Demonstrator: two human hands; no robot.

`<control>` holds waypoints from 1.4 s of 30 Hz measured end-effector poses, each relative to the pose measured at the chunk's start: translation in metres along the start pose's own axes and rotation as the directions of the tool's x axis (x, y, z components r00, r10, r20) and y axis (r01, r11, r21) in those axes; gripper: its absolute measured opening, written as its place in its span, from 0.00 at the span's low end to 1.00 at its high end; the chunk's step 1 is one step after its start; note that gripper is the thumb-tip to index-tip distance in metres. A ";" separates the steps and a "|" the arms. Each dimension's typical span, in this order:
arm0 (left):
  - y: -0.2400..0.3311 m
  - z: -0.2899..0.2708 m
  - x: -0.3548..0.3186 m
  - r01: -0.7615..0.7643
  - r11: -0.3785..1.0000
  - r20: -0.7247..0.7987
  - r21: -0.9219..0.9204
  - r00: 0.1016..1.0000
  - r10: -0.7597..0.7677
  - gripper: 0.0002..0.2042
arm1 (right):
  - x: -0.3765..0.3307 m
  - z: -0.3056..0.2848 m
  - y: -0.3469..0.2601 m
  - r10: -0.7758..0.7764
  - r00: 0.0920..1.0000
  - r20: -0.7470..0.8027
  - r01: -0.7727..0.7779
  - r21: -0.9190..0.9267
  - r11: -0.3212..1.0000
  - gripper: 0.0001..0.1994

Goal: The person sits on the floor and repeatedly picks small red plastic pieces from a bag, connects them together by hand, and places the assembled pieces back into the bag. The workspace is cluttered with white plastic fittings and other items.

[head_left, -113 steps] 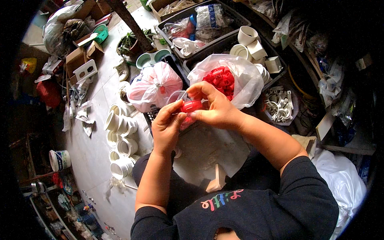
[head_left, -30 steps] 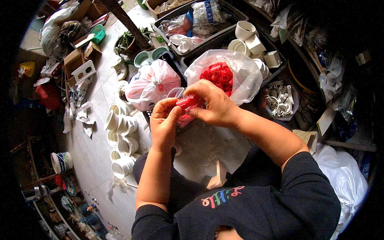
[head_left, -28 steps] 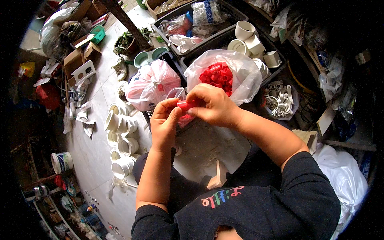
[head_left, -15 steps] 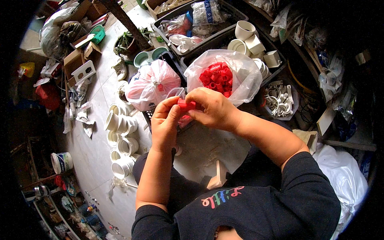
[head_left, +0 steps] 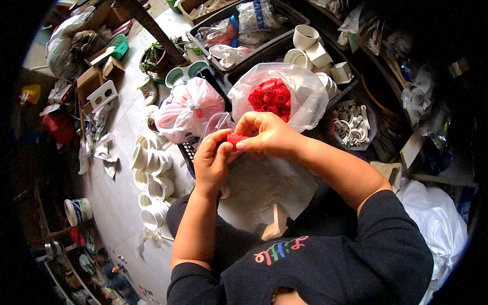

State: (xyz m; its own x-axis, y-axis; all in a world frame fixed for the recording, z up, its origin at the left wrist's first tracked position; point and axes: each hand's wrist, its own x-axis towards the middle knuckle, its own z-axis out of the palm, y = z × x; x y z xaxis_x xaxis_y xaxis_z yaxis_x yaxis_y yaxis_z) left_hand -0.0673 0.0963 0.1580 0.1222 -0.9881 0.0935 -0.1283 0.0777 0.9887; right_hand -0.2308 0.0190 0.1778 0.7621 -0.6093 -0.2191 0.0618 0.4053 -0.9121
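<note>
Far left, white bucket [head_left: 78, 211] by the left edge of the tiled floor [head_left: 114, 188]. Right of it, a column of white pipe fittings [head_left: 156, 189] on the same floor, close to the person's left arm. Nothing touching those.

Tied pinkish bag [head_left: 190, 113] next, knotted shut, on the black basket [head_left: 187, 151]; the basket's left corner pokes out under it. Contents: can't make out.

Left hand [head_left: 211, 161] is just in front of that bag, thumb and fingers curled, gripping the left end of a small red fitting [head_left: 235, 139]. The fitting lies about level in mid-air between the hands. One piece or two joined: can't tell, fingers cover it. Right hand [head_left: 272, 138] pinches the other end, thumb along the near side.

Behind the right hand, open clear bag [head_left: 311, 94] with loose red fittings [head_left: 269, 96] heaped inside; it covers the left part of the dark crate [head_left: 357, 85].

Status, my read: current piece is mid-handling, not set down. Plenty loose in the open bag; whether those are finished or waiting, can't tell.

Further right, tub of white clips [head_left: 352, 124] off the crate's near right corner.
</note>
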 end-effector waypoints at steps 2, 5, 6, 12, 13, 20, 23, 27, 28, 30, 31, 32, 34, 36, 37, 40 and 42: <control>0.004 0.005 -0.001 0.168 0.969 0.082 -0.180 0.984 -0.155 0.15 | 0.001 -0.007 0.000 0.080 0.997 0.011 -0.080 -0.009 0.997 0.10; -0.012 0.007 0.003 0.198 0.954 0.019 -0.226 0.980 -0.199 0.19 | 0.005 -0.023 0.000 -0.231 0.960 -0.156 0.067 -0.676 0.734 0.11; -0.015 0.004 0.006 0.240 0.950 0.056 -0.202 0.971 -0.234 0.20 | 0.004 -0.032 0.000 -0.294 0.934 -0.202 0.022 -0.789 0.613 0.12; -0.038 -0.032 0.027 0.222 0.970 -0.126 -0.094 0.964 -0.233 0.13 | 0.000 -0.079 -0.021 -0.398 0.860 -0.319 -0.070 -0.847 0.528 0.12; -0.047 -0.042 0.032 0.244 0.967 -0.152 -0.078 0.955 -0.253 0.12 | -0.003 -0.084 -0.028 -0.390 0.843 -0.372 -0.107 -0.825 0.555 0.11; -0.137 -0.082 0.060 0.319 0.815 -0.061 0.484 0.941 -0.332 0.11 | -0.007 -0.099 -0.044 0.131 0.935 -0.331 -0.331 -0.672 0.663 0.10; -0.151 -0.063 0.076 0.316 0.699 0.117 0.641 0.860 -0.496 0.11 | 0.003 -0.102 -0.022 0.100 0.973 -0.210 -0.230 -0.937 0.262 0.08; -0.211 -0.052 0.092 0.261 0.702 0.390 0.663 0.680 -0.621 0.11 | 0.025 -0.125 0.010 0.073 0.914 -0.400 -0.399 -0.917 -0.024 0.09; -0.209 -0.035 0.102 0.227 0.709 0.445 0.667 0.642 -0.624 0.11 | 0.027 -0.138 0.014 0.057 0.870 -0.490 -0.491 -0.871 0.012 0.09; -0.255 -0.047 0.104 -0.242 0.674 0.697 0.698 0.446 -0.562 0.11 | 0.043 -0.134 0.017 0.015 0.867 -0.498 -0.498 -0.867 0.013 0.10; -0.301 -0.085 0.095 -0.765 0.456 0.861 0.454 0.246 -0.445 0.11 | 0.065 -0.115 0.016 0.030 0.863 -0.505 -0.506 -0.863 0.017 0.10; -0.336 -0.133 0.081 -0.955 0.252 0.944 0.157 0.070 -0.323 0.12 | 0.088 -0.098 0.022 -0.014 0.885 -0.466 -0.461 -0.879 0.120 0.11; -0.286 -0.016 0.112 -0.129 0.669 0.664 0.732 0.357 -0.657 0.12 | 0.053 -0.162 0.055 -0.088 0.719 -0.689 -0.660 -0.717 0.224 0.12; -0.266 -0.017 0.112 -0.085 0.622 0.608 0.779 0.349 -0.713 0.12 | 0.059 -0.157 0.053 -0.094 0.703 -0.705 -0.648 -0.689 0.326 0.13; -0.261 -0.017 0.111 -0.098 0.605 0.597 0.791 0.344 -0.725 0.13 | 0.062 -0.155 0.051 -0.097 0.694 -0.713 -0.638 -0.672 0.375 0.13; -0.250 -0.015 0.113 -0.156 0.563 0.580 0.812 0.333 -0.744 0.13 | 0.077 -0.157 0.055 -0.021 0.657 -0.753 -0.735 -0.647 0.204 0.15; -0.247 -0.017 0.109 -0.171 0.547 0.570 0.820 0.332 -0.751 0.13 | 0.080 -0.155 0.055 -0.020 0.708 -0.706 -0.696 -0.702 0.152 0.16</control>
State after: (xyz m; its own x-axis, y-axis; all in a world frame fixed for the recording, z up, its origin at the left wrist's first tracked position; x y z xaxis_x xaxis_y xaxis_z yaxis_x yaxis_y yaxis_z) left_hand -0.0060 -0.0287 -0.0737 -0.4243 -0.4622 -0.7787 -0.8978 0.1029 0.4282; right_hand -0.2667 -0.1129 0.0568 0.0833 -0.9207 -0.3812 -0.9732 0.0071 -0.2298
